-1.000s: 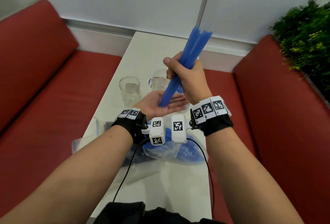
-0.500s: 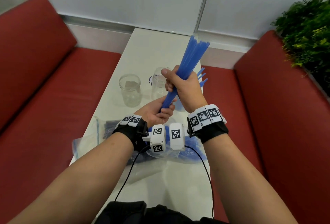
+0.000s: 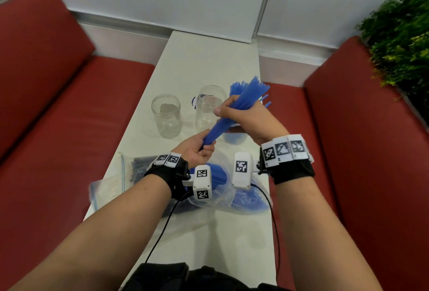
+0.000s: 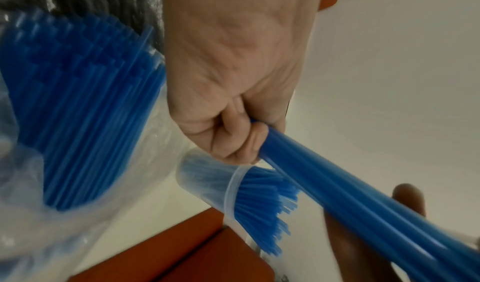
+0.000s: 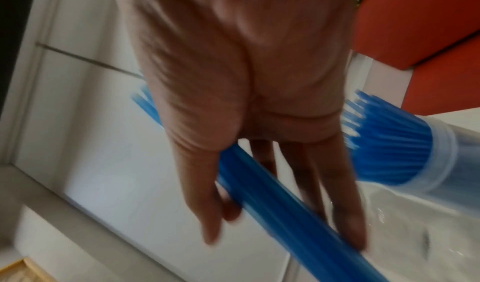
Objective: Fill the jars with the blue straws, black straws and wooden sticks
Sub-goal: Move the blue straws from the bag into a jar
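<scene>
Both hands hold one bundle of blue straws (image 3: 234, 111) slanting up to the right above the white table (image 3: 209, 58). My left hand (image 3: 204, 149) grips its lower end; in the left wrist view the fingers (image 4: 241, 141) curl round the bundle (image 4: 337, 186). My right hand (image 3: 234, 114) holds the middle, thumb and fingers (image 5: 345, 214) round the bundle (image 5: 272, 196). Two empty glass jars (image 3: 166, 116) (image 3: 207, 105) stand behind the hands. A third jar filled with blue straws (image 4: 223, 186) (image 5: 389, 147) stands to the right, mostly hidden by my right hand in the head view.
A clear bag of blue straws (image 3: 220, 179) lies under my wrists near the table's front, a bag of black straws (image 3: 137, 167) to its left. Red bench seats (image 3: 69, 116) flank the narrow table. A green plant (image 3: 399, 42) stands at the far right.
My left hand, flat under the bundle's end a second ago, has closed round it. The bundle has tilted lower and come down nearer the jars.
</scene>
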`<act>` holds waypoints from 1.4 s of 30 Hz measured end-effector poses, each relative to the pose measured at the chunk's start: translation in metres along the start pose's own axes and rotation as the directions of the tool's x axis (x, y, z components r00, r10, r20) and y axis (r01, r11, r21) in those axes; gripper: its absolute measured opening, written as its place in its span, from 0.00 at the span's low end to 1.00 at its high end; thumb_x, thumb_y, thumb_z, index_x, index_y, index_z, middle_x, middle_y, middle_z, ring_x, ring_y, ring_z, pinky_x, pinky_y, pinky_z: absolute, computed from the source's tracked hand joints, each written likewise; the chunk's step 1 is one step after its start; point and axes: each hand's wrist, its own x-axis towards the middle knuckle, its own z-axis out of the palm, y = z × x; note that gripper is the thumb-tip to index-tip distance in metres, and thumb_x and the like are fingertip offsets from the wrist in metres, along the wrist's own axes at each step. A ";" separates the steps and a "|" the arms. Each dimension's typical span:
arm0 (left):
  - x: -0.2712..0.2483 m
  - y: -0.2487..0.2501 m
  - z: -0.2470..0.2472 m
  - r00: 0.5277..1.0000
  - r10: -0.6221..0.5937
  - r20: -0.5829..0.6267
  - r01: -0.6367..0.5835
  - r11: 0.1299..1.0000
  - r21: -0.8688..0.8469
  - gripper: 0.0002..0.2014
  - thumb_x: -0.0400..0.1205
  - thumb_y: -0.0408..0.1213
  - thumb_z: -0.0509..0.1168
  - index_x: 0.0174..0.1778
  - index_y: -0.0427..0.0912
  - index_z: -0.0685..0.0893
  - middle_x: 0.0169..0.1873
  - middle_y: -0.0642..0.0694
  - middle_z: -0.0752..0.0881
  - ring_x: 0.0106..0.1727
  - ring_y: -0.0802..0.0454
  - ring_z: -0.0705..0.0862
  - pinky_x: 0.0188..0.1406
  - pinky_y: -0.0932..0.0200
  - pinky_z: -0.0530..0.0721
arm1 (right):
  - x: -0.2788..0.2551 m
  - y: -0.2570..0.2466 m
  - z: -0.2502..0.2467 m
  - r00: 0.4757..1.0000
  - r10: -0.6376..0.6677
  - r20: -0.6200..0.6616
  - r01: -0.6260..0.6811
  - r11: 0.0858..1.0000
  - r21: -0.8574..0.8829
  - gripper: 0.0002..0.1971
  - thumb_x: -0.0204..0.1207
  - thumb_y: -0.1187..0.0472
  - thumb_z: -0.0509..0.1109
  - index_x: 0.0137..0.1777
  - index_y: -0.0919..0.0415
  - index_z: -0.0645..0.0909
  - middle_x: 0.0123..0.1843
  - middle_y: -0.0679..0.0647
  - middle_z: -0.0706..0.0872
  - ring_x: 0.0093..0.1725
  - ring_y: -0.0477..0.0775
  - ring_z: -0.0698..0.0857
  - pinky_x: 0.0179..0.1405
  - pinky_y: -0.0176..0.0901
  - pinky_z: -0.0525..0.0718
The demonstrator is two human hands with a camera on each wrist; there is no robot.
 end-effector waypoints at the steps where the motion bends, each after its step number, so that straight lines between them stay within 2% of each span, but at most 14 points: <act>1: 0.002 -0.001 -0.005 1.000 -0.001 -0.016 0.002 1.000 0.019 0.12 0.86 0.42 0.62 0.39 0.41 0.73 0.23 0.49 0.71 0.13 0.59 0.64 0.05 0.69 0.56 | 0.000 -0.002 -0.008 0.997 0.060 0.038 -0.059 0.997 -0.040 0.10 0.74 0.61 0.81 0.47 0.66 0.84 0.40 0.58 0.88 0.43 0.54 0.91 0.48 0.49 0.92; 4: 0.008 -0.007 -0.012 1.000 -0.006 -0.008 0.006 1.000 0.024 0.12 0.87 0.43 0.60 0.41 0.40 0.74 0.23 0.48 0.71 0.14 0.59 0.65 0.07 0.69 0.55 | 0.005 -0.009 -0.020 0.983 0.163 0.083 -0.153 0.981 -0.119 0.13 0.72 0.64 0.81 0.51 0.73 0.85 0.43 0.57 0.92 0.45 0.54 0.93 0.53 0.53 0.92; 8: 0.011 -0.003 0.000 0.996 0.085 -0.002 -0.084 0.995 0.043 0.12 0.87 0.40 0.58 0.42 0.37 0.76 0.24 0.46 0.76 0.17 0.57 0.71 0.09 0.69 0.62 | 0.015 -0.028 -0.031 0.995 0.091 0.036 -0.084 0.983 -0.160 0.03 0.71 0.65 0.80 0.43 0.61 0.89 0.45 0.60 0.93 0.47 0.60 0.94 0.49 0.50 0.93; 11: 0.013 0.009 0.004 0.981 0.189 -0.032 -0.179 0.963 0.203 0.24 0.88 0.49 0.57 0.41 0.33 0.85 0.29 0.40 0.85 0.29 0.49 0.83 0.24 0.61 0.83 | 0.021 -0.051 -0.054 0.986 -0.082 -0.145 0.065 0.991 -0.119 0.04 0.70 0.62 0.80 0.38 0.52 0.90 0.42 0.55 0.93 0.45 0.58 0.94 0.43 0.42 0.91; 13: 0.013 0.014 0.004 0.977 0.215 -0.018 -0.185 0.878 0.441 0.24 0.89 0.48 0.55 0.44 0.32 0.86 0.35 0.38 0.87 0.36 0.45 0.85 0.40 0.54 0.87 | 0.026 -0.062 -0.069 0.906 -0.205 -0.371 0.180 0.979 -0.100 0.06 0.68 0.63 0.81 0.36 0.51 0.89 0.39 0.51 0.92 0.44 0.56 0.94 0.41 0.44 0.91; 15: 0.011 0.015 0.004 0.979 0.206 -0.007 -0.126 0.626 0.770 0.19 0.88 0.41 0.57 0.44 0.31 0.86 0.39 0.36 0.88 0.36 0.45 0.85 0.46 0.52 0.86 | 0.032 -0.066 -0.079 0.791 -0.257 -0.555 0.214 0.966 -0.141 0.08 0.67 0.65 0.80 0.35 0.51 0.87 0.37 0.50 0.91 0.41 0.58 0.94 0.40 0.51 0.93; 17: 0.011 0.013 0.004 0.990 0.140 0.024 -0.045 0.146 0.988 0.14 0.82 0.37 0.61 0.39 0.34 0.89 0.38 0.39 0.90 0.33 0.48 0.84 0.41 0.56 0.85 | 0.038 -0.062 -0.081 0.726 -0.278 -0.629 0.167 0.958 -0.231 0.07 0.69 0.67 0.79 0.36 0.53 0.86 0.37 0.53 0.90 0.40 0.62 0.93 0.43 0.58 0.93; 19: 0.012 0.007 0.004 0.998 0.063 0.032 -0.012 -0.291 0.957 0.10 0.77 0.37 0.66 0.34 0.38 0.89 0.34 0.42 0.89 0.33 0.48 0.83 0.42 0.55 0.83 | 0.046 -0.050 -0.079 0.716 -0.279 -0.640 0.077 0.942 -0.325 0.04 0.71 0.67 0.77 0.38 0.59 0.87 0.41 0.60 0.91 0.42 0.63 0.92 0.47 0.60 0.92; 22: 0.017 -0.003 0.005 0.994 0.055 0.095 -0.051 -0.532 0.845 0.08 0.76 0.34 0.71 0.48 0.35 0.89 0.46 0.41 0.88 0.48 0.44 0.85 0.53 0.51 0.84 | 0.061 -0.026 -0.072 0.739 -0.235 -0.632 -0.060 0.911 -0.409 0.04 0.73 0.67 0.75 0.44 0.69 0.88 0.43 0.64 0.91 0.44 0.64 0.92 0.48 0.63 0.90; 25: 0.026 -0.014 0.004 0.989 0.043 0.141 -0.082 -0.628 0.774 0.25 0.77 0.38 0.75 0.69 0.35 0.81 0.65 0.40 0.82 0.64 0.41 0.81 0.64 0.49 0.80 | 0.079 -0.002 -0.061 0.777 -0.085 -0.624 -0.171 0.925 -0.339 0.06 0.74 0.66 0.77 0.48 0.68 0.88 0.47 0.65 0.91 0.46 0.65 0.92 0.50 0.63 0.91; 30: 0.035 -0.038 -0.013 0.993 0.050 0.110 -0.023 -0.815 0.579 0.35 0.73 0.48 0.78 0.73 0.39 0.74 0.67 0.41 0.77 0.66 0.39 0.79 0.62 0.44 0.81 | 0.099 0.036 -0.051 0.759 0.040 -0.649 -0.302 0.906 -0.297 0.12 0.73 0.62 0.77 0.51 0.69 0.86 0.50 0.65 0.89 0.46 0.66 0.92 0.49 0.62 0.92; 35: 0.035 -0.052 -0.020 0.967 0.121 0.225 0.027 -0.925 0.379 0.16 0.85 0.33 0.64 0.69 0.38 0.78 0.66 0.41 0.79 0.65 0.40 0.79 0.61 0.46 0.81 | 0.107 0.048 -0.054 0.744 0.114 -0.658 -0.346 0.909 -0.234 0.13 0.72 0.60 0.79 0.54 0.63 0.86 0.52 0.58 0.89 0.45 0.60 0.92 0.46 0.58 0.93; 39: 0.035 -0.047 -0.014 0.973 0.129 0.190 0.041 -0.911 0.410 0.13 0.87 0.27 0.57 0.66 0.33 0.81 0.64 0.38 0.84 0.64 0.40 0.83 0.62 0.48 0.81 | 0.105 0.042 -0.054 0.741 -0.060 -0.669 -0.289 0.871 -0.398 0.21 0.70 0.50 0.79 0.61 0.52 0.81 0.56 0.51 0.86 0.46 0.54 0.86 0.43 0.49 0.86; 42: 0.036 -0.043 -0.010 0.979 0.126 0.163 0.040 -0.894 0.447 0.14 0.87 0.26 0.57 0.66 0.31 0.80 0.64 0.37 0.84 0.65 0.40 0.83 0.63 0.48 0.80 | 0.105 0.040 -0.045 0.663 -0.338 -0.668 -0.221 0.764 -0.606 0.23 0.73 0.50 0.77 0.66 0.50 0.78 0.61 0.52 0.84 0.60 0.59 0.81 0.54 0.52 0.80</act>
